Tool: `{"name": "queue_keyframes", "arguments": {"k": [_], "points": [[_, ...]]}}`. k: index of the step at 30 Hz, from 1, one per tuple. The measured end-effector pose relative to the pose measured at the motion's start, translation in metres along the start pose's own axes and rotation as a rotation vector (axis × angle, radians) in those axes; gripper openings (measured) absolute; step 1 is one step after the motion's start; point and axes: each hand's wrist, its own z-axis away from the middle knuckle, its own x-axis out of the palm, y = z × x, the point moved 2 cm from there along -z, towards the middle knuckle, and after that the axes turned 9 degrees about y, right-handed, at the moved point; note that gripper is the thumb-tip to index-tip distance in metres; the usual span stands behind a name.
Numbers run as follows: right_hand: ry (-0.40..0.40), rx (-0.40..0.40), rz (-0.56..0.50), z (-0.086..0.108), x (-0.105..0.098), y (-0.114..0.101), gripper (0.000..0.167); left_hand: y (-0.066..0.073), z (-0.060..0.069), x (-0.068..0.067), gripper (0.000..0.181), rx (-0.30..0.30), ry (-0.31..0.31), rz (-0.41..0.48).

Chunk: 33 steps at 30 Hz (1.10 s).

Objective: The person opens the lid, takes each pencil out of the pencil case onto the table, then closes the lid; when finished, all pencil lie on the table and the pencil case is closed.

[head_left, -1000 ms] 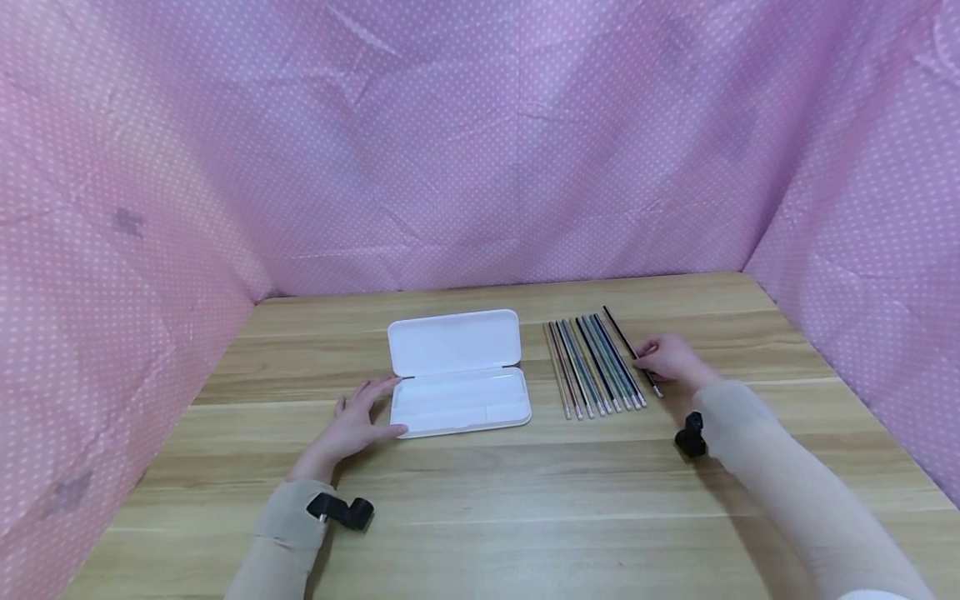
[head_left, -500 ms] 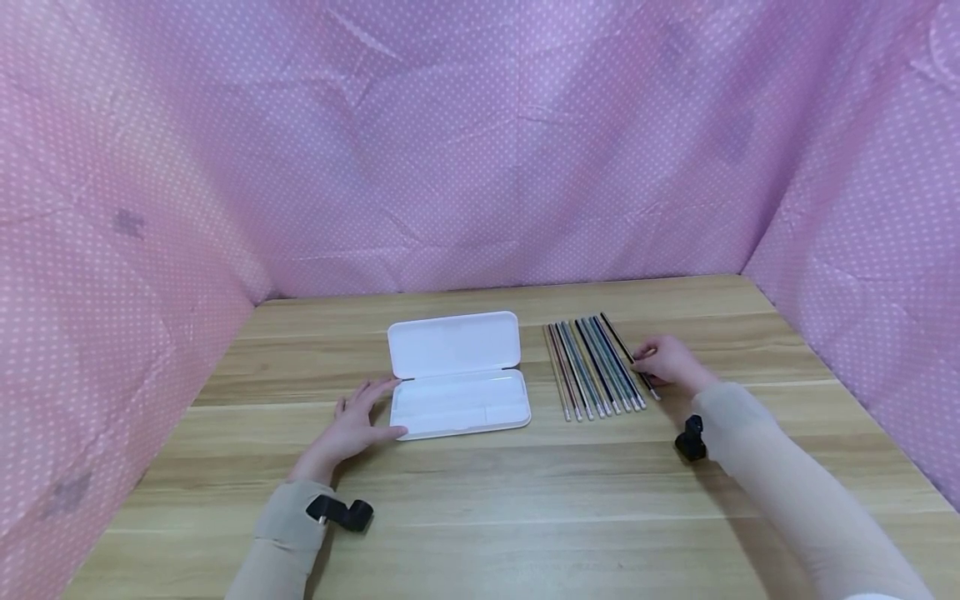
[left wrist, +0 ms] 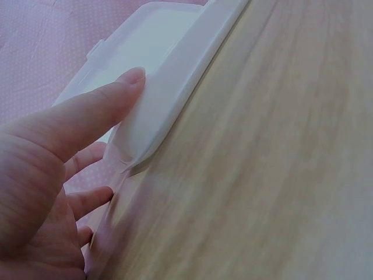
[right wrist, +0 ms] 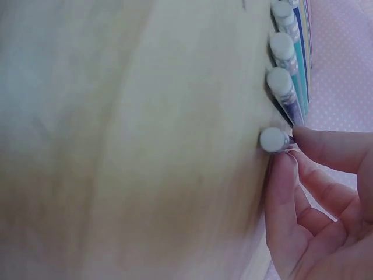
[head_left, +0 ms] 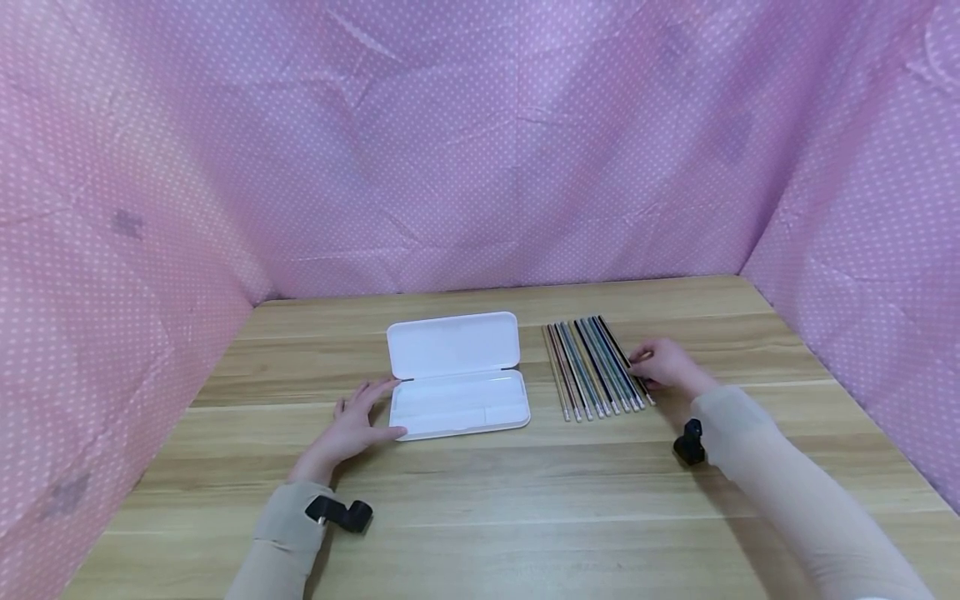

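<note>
A white pencil case (head_left: 450,400) lies open on the table, its lid (head_left: 453,345) folded back on the far side. My left hand (head_left: 351,429) rests at the case's left end with fingers spread. In the left wrist view its thumb (left wrist: 111,102) lies straight over the case. My right hand (head_left: 666,367) pinches a dark pencil between thumb and finger, at the right end of a row of pencils (head_left: 592,367). Its white eraser end (right wrist: 274,140) shows in the right wrist view, a small gap from the neighbouring pencil.
Several pencils lie side by side, eraser ends toward me. Bare wooden table (head_left: 480,500) spreads in front of the case and the row. Pink dotted cloth (head_left: 480,167) hangs behind and at both sides.
The dark pencil has moved left, closer to the row, and lies more in line with the others. My right hand has shifted slightly left with it; my left hand stays put.
</note>
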Motion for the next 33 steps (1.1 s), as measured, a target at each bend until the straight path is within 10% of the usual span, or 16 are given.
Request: {"name": "queue_keyframes", "arguments": {"k": [33], "points": [[-0.039,0.048,-0.048,0.0003,-0.0015,-0.0046,0.03,-0.0001,-0.0002,0.0001,0.082,0.01,-0.003,-0.005]]}}
